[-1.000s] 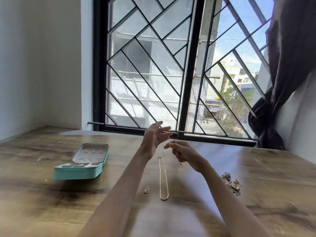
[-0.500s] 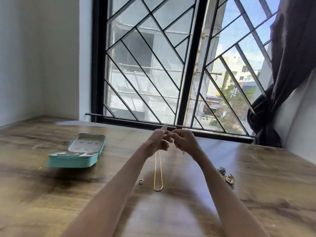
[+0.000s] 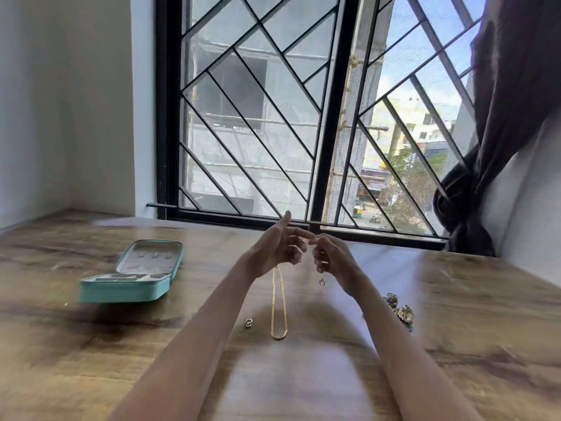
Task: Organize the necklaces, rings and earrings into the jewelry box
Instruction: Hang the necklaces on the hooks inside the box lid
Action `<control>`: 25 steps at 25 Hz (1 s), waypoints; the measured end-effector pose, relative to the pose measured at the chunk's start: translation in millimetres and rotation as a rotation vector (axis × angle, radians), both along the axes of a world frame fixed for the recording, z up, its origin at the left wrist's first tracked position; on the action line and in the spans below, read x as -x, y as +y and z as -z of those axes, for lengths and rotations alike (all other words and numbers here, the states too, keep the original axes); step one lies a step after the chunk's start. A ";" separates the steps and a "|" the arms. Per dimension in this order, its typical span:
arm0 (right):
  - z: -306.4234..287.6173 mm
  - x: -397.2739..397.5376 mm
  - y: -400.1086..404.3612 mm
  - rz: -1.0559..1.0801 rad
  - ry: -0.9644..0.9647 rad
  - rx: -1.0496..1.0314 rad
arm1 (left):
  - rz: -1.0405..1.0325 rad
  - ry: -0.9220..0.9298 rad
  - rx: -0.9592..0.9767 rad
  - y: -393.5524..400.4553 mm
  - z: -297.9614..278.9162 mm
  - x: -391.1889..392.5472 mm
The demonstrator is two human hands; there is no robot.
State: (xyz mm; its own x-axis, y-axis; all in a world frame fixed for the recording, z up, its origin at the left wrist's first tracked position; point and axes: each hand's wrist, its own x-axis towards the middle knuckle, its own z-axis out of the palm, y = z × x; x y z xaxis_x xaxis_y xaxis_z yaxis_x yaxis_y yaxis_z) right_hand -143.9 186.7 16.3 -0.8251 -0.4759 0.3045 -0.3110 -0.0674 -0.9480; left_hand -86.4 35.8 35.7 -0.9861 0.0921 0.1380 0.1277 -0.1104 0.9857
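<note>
Centre frame: left hand [image 3: 277, 249] raised, thumb up, fingers loosely curled; a gold chain [image 3: 278, 302] hangs below it, grasp unclear. Right hand [image 3: 334, 258] pinches a thin chain with pendant [image 3: 322, 281]. Open box [image 3: 133, 276] lies at left on the table [image 3: 91, 360].

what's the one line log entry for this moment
phase: handling thin pendant chain | left hand: raised, fingers loose | right hand: pinching chain | gold necklace: on table | jewelry box: open, left
</note>
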 end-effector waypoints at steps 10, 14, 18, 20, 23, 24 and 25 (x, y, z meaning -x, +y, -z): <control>2.1 1.8 -2.7 -0.276 -0.101 -0.005 | 0.094 0.006 0.050 0.2 0.5 -1.3; 4.5 3.8 -2.2 -0.271 -0.085 0.043 | 0.086 -0.008 0.108 3.2 0.3 -4.1; 7.0 5.6 1.9 -0.222 -0.126 0.115 | -0.096 0.004 0.115 3.0 -1.7 -4.0; 7.0 6.7 4.0 -0.211 -0.149 0.160 | -0.142 0.040 0.103 1.0 -0.5 -3.3; 6.9 7.9 5.8 -0.206 -0.171 0.186 | -0.185 0.128 0.115 0.8 0.0 -2.7; 7.5 8.3 6.1 -0.198 -0.176 0.182 | -0.199 0.154 0.113 1.7 -0.9 -3.0; 8.2 7.9 6.2 -0.192 -0.182 0.175 | -0.212 0.177 0.111 2.5 -1.9 -3.0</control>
State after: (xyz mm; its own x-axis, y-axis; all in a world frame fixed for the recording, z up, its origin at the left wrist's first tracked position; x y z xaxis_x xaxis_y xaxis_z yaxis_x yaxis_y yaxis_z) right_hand -151.8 192.9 8.2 -0.7734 -0.5819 0.2516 -0.1034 -0.2757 -0.9557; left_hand -83.4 38.2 37.7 -0.9464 -0.0892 0.3105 0.3077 0.0441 0.9505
